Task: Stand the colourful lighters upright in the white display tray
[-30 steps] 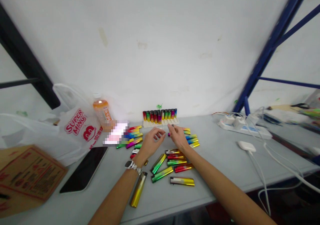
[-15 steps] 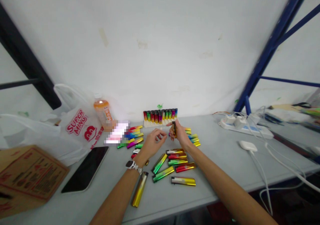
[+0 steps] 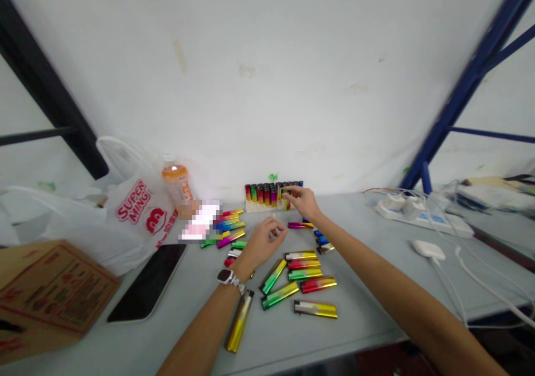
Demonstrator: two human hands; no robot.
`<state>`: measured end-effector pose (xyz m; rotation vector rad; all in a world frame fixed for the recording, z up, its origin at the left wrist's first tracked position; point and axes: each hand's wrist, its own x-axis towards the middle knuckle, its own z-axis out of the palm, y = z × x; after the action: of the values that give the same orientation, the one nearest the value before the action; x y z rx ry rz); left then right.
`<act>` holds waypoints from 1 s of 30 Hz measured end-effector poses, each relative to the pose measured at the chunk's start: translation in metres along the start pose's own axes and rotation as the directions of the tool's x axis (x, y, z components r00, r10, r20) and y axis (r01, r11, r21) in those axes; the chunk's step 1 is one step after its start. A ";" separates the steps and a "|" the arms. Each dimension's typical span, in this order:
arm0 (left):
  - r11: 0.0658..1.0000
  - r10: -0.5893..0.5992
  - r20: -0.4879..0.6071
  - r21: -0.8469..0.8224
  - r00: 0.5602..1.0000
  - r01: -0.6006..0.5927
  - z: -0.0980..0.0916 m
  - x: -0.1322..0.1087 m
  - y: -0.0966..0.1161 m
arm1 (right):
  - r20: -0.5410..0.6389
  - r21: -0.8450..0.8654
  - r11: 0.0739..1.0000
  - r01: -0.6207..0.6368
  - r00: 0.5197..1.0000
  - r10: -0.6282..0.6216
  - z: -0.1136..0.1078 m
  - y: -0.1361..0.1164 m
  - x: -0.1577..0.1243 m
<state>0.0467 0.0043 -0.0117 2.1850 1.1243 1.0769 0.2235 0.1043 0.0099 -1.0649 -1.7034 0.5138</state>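
A white rack (image 3: 267, 206) at the back of the grey table (image 3: 368, 287) holds a row of upright colourful lighters (image 3: 267, 193). My right hand (image 3: 303, 200) reaches to the rack's right end, its fingers pinched on a lighter (image 3: 286, 193) there. My left hand (image 3: 261, 242), with a watch on the wrist, rests loosely curled on the table among loose lighters; what its fingers hold, if anything, is hidden. Several metallic lighters (image 3: 303, 273) lie flat in front of both hands. A gold one (image 3: 239, 328) lies near my left forearm.
A black phone (image 3: 146, 281) lies at the left by a white plastic bag (image 3: 134, 214), an orange drink bottle (image 3: 178, 184) and a cardboard box (image 3: 45, 292). A power strip (image 3: 418, 211), white cables and a small white case (image 3: 426, 248) sit at the right. Blue shelf struts (image 3: 472, 81) rise behind.
My right hand lifted a lighter off the table and carried it back to the right end of the rack. My left hand stayed curled in place. The view shifted slightly.
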 end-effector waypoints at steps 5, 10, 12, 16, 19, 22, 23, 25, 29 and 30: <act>1.000 -0.009 0.007 0.011 1.000 0.009 0.001 -0.001 -0.004 | -0.029 -0.076 0.994 0.076 0.997 -0.078 0.013 0.013 0.019; 1.000 0.007 0.013 0.009 1.000 -0.007 0.002 -0.002 -0.005 | 0.003 -0.137 0.983 0.124 0.992 -0.124 0.020 0.022 0.029; 1.000 0.007 0.014 0.012 1.000 -0.007 0.002 -0.001 -0.006 | 0.029 -0.145 0.979 0.143 0.990 -0.141 0.021 0.023 0.034; 0.999 -0.006 0.005 0.041 1.000 0.006 0.003 0.001 -0.009 | 0.067 -0.149 0.981 0.128 0.991 -0.119 0.021 0.024 0.040; 0.995 -0.007 0.006 0.101 1.000 0.006 0.004 0.006 -0.011 | 0.066 -0.194 0.974 0.113 0.993 -0.102 0.022 0.024 0.038; 0.976 0.003 0.043 0.217 0.999 -0.012 0.003 0.013 -0.010 | 0.073 -0.326 0.930 0.168 0.986 -0.152 0.022 0.020 0.031; 0.965 0.009 0.062 0.262 0.998 -0.025 0.003 0.016 -0.008 | 0.064 -0.379 0.908 0.179 0.984 -0.167 0.022 0.018 0.028; 0.933 0.029 0.106 0.355 0.994 -0.065 0.005 0.023 -0.005 | 0.045 -0.471 0.863 0.180 0.983 -0.180 0.020 0.015 0.024; 0.833 0.070 0.234 0.522 0.970 -0.186 0.012 0.036 0.002 | 0.123 -0.538 0.815 0.218 0.976 -0.180 0.011 0.011 0.018; 0.807 0.077 0.267 0.549 0.961 -0.218 0.015 0.039 0.003 | 0.141 -0.535 0.815 0.224 0.974 -0.175 0.008 0.011 0.016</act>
<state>0.0739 0.0343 -0.0017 2.8211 1.3061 0.5407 0.2191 0.1243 0.0070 -1.2502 -2.0772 -0.0869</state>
